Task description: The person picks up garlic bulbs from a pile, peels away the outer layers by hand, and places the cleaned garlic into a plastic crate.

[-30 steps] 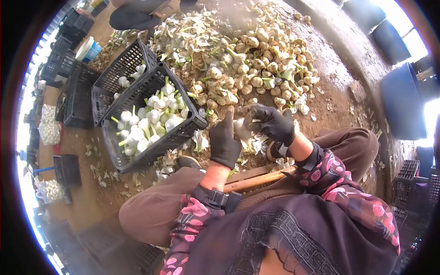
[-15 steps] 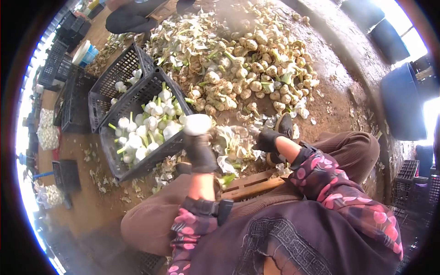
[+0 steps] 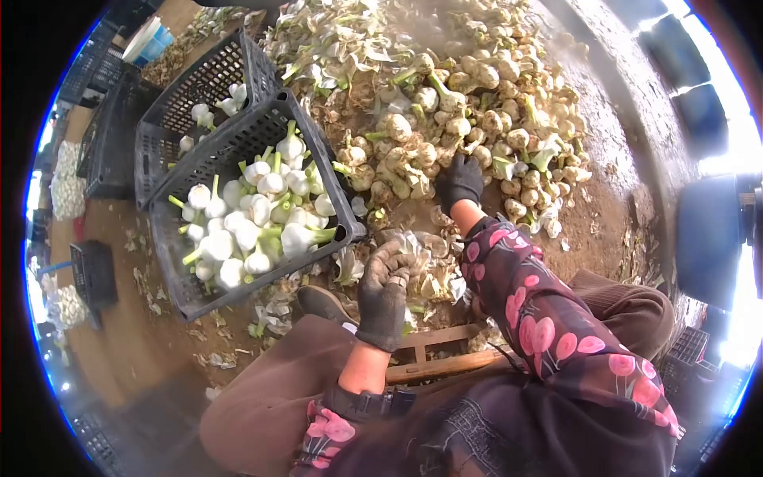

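Observation:
My left hand (image 3: 386, 280), in a dark glove, is raised over the peelings by my lap. Its fingers are loosely curled and apart, and no bulb shows in it. My right hand (image 3: 459, 181), also gloved, reaches forward to the near edge of a heap of unpeeled garlic bulbs (image 3: 485, 75), its fingers apart against the bulbs. To the left stands a black plastic crate (image 3: 278, 258) of peeled white garlic bulbs (image 3: 246, 230) with short green stems. Loose garlic skins (image 3: 433, 274) lie between my hands and the wooden frame (image 3: 437, 362) before me.
A second black crate (image 3: 179, 103) with a few white bulbs stands behind the first. A white and blue bucket (image 3: 149, 41) is farther back. Leafy trimmings (image 3: 334, 44) cover the ground at the back. At the right stands a large blue container (image 3: 707, 238).
My left hand, which held a white garlic bulb at the crate's edge, has come back towards my lap without it. My right hand has moved forward from near my shoe to the heap.

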`<state>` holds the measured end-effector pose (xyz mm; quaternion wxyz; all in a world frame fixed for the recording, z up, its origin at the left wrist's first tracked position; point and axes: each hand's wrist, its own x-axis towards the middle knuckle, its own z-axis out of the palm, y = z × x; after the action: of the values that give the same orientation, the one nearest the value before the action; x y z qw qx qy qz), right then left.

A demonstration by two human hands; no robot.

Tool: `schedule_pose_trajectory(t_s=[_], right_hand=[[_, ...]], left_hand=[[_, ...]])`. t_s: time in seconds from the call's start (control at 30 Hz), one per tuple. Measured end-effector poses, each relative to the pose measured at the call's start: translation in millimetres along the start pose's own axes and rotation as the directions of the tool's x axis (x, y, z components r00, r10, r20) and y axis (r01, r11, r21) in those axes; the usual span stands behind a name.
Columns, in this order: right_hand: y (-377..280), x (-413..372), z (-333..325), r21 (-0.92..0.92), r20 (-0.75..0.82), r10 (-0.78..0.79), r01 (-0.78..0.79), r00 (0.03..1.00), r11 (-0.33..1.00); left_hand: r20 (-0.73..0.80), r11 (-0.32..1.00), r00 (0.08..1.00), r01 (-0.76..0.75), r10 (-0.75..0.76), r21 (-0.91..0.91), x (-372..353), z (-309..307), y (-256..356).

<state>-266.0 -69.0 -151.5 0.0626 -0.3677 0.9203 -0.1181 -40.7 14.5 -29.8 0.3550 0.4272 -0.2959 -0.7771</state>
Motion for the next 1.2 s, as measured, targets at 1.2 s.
schedule_pose_trajectory(t_s=[1.2], right_hand=[[-32.2, 159.1, -57.4, 0.022, 0.27, -0.165, 0.165, 0.949, 0.986]], left_hand=[[-0.04, 0.956, 0.986, 0.168, -0.163, 0.24, 12.3, -3.4, -11.6]])
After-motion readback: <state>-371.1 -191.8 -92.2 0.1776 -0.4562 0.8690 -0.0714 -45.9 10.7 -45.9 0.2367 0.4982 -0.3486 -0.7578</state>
